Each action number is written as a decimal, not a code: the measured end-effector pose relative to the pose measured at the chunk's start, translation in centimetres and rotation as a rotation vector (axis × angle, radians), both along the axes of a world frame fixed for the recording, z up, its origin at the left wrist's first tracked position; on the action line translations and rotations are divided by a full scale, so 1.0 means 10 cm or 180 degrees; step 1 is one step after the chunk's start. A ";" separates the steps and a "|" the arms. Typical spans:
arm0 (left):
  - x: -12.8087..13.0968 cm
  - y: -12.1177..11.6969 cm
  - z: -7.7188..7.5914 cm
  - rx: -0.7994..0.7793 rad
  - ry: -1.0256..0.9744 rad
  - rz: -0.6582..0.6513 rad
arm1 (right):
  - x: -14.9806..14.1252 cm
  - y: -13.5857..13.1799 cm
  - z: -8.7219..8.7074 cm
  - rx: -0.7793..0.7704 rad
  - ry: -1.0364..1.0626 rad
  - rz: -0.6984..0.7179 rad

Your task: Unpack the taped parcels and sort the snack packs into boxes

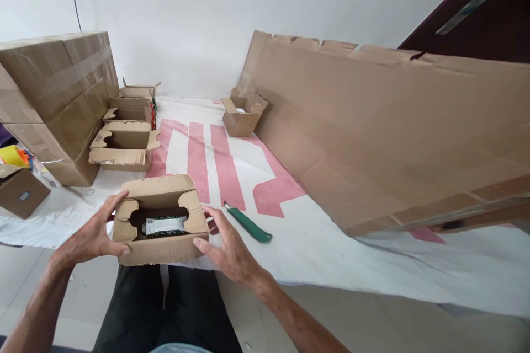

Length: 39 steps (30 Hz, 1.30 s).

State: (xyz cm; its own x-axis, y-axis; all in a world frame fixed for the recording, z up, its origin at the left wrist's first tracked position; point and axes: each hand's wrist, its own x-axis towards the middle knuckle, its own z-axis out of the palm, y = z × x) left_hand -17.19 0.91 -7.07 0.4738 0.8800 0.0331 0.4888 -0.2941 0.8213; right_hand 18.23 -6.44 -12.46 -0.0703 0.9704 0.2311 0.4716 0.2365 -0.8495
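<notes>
An opened cardboard box (165, 251) is at the table's front edge, its flaps folded outward. Inside lies a dark package with a white label (165, 225); what it contains I cannot make out. My left hand (89, 231) grips the box's left end, thumb on the near side and fingers at the far corner. Around the right end my right hand (229, 245) is closed, with its thumb at the near corner. Just right of that hand lies a green utility knife (250, 226) on the cloth.
Several open boxes (124, 160) line the left side beside stacked taped cartons (62, 88). A small open box (240, 122) stands farther back. One large cardboard sheet (381, 132) leans along the right. Yellow tape (12, 155) sits far left above another box (25, 193).
</notes>
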 end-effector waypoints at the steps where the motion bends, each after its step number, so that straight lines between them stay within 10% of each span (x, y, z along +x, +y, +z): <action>1: -0.01 0.00 -0.02 -0.0019 0.0008 0.0003 | 0.02 0.03 0.01 0.0096 -0.0077 -0.0036; 9: 0.01 0.01 -0.19 0.0026 0.0023 0.0113 | -0.12 0.35 0.43 0.1240 -0.1031 0.0624; 17: 0.02 0.00 -0.27 0.0042 -0.0110 0.0153 | -0.58 0.93 0.78 -0.0189 -0.2902 0.1863; 24: 0.06 -0.06 -0.33 0.0053 -0.0352 0.0140 | -0.89 1.18 0.53 -0.0808 -0.3881 0.2059; 30: 0.07 -0.07 -0.36 0.0107 -0.0399 0.0145 | -0.84 1.12 0.50 -0.0663 -0.3881 0.2023; 39: 0.04 -0.04 -0.35 0.0264 -0.0219 0.0221 | -0.33 1.03 1.20 -0.0259 -0.1469 0.1299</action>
State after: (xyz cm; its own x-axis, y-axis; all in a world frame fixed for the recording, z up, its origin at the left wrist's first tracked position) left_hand -16.77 0.51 -10.57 0.4059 0.9035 0.1376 0.4538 -0.3299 0.8278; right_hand 14.94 3.87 -0.50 -0.5145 0.8574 0.0147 0.6798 0.4183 -0.6024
